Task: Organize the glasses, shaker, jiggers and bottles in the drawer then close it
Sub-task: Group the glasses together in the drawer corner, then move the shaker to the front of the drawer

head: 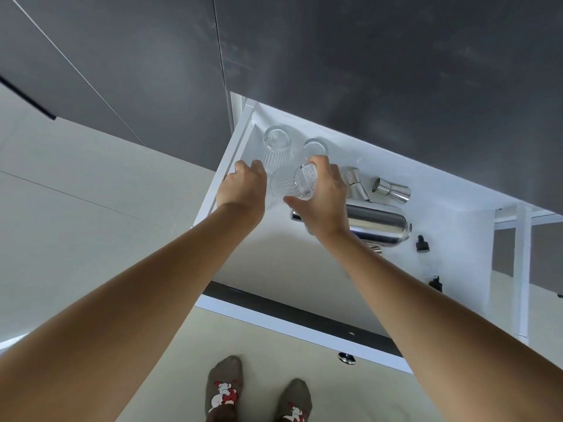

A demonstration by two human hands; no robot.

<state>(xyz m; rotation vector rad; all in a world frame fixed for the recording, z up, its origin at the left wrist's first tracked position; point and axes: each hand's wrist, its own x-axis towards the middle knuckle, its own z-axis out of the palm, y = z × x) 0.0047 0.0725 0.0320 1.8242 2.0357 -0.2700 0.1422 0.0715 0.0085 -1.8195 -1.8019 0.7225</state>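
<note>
Glasses sit at the upper left of the open white drawer: one ribbed glass at the back, another just beside the left hand, whose grip is curled, contact unclear. The right hand pinches a labelled glass. Right of it lie two jiggers, a steel shaker and dark-capped bottles.

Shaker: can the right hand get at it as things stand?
Probably not right away. The right hand is closed around a clear glass, so its fingers are taken. The shaker lies on its side just beneath that wrist, nothing on top of it; once the glass is set down, the way looks free.
</note>
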